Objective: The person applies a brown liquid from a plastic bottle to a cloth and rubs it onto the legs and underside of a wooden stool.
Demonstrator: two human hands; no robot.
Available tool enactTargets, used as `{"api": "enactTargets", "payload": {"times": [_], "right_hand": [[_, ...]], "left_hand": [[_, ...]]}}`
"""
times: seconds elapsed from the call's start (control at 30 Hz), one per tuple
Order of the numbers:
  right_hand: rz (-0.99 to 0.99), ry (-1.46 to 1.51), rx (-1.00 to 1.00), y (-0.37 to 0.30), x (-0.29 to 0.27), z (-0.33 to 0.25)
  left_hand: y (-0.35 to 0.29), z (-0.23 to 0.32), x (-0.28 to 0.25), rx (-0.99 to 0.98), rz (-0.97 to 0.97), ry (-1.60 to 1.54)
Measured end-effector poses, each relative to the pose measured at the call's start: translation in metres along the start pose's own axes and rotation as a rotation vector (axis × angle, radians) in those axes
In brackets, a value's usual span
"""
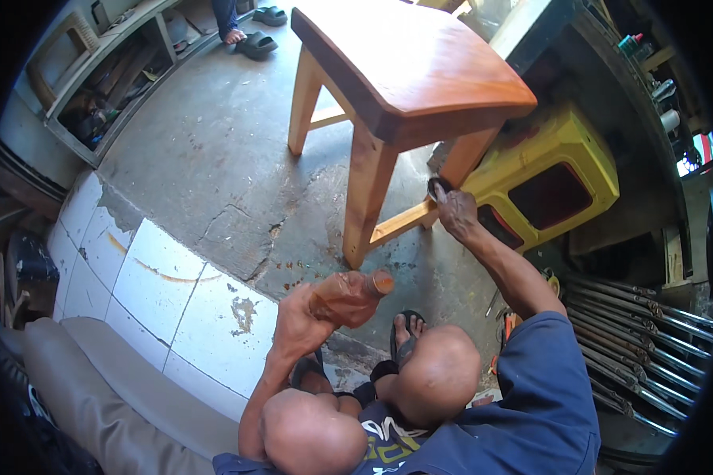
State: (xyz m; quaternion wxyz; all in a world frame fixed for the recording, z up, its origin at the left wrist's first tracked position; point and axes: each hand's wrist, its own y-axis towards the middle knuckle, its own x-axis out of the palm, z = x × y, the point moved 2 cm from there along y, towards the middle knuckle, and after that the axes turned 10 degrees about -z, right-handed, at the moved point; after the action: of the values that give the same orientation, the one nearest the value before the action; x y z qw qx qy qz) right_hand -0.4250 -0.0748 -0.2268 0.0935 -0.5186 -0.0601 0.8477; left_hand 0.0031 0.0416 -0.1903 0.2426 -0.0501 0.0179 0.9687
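Note:
A wooden stool (420,71) with a glossy reddish-brown seat and paler legs stands on the floor in front of me. My left hand (299,321) is closed around a crumpled clear plastic bottle (347,301) tinted brown, tilted with its neck toward the right, near the foot of the closest leg (367,186). My right hand (458,212) reaches to the stool's right side, where a lower rail (402,223) meets a leg. Its fingers pinch a small dark thing (435,188) against the wood; whether it is a pad or a brush I cannot tell.
A yellow plastic casing (558,170) with dark openings lies behind the stool's right side. Several metal tubes (634,340) are stacked at the right. White tiles (186,297) edge the grey floor at left, beside a grey-brown cushion (127,396). Another person's foot (234,36) and dark sandals (257,46) show at the top.

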Motion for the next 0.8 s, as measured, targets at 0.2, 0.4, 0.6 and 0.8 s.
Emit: {"api": "enactTargets", "payload": {"times": [0.2, 0.4, 0.6, 0.8], "right_hand": [[0.069, 0.177, -0.08, -0.025, -0.09, -0.011], [-0.552, 1.539, -0.065, -0.103, -0.142, -0.085], [-0.705, 2.234, -0.033, -0.146, -0.123, -0.152], [-0.852, 2.477, -0.164, -0.148, -0.107, -0.168]], "left_hand": [[-0.02, 0.008, -0.044, -0.145, 0.134, 0.336], [0.004, 0.026, -0.057, -0.109, 0.193, 0.502], [0.031, 0.067, -0.068, 0.07, 0.097, 1.112], [0.037, 0.094, -0.066, 0.103, -0.027, 1.339]]}}
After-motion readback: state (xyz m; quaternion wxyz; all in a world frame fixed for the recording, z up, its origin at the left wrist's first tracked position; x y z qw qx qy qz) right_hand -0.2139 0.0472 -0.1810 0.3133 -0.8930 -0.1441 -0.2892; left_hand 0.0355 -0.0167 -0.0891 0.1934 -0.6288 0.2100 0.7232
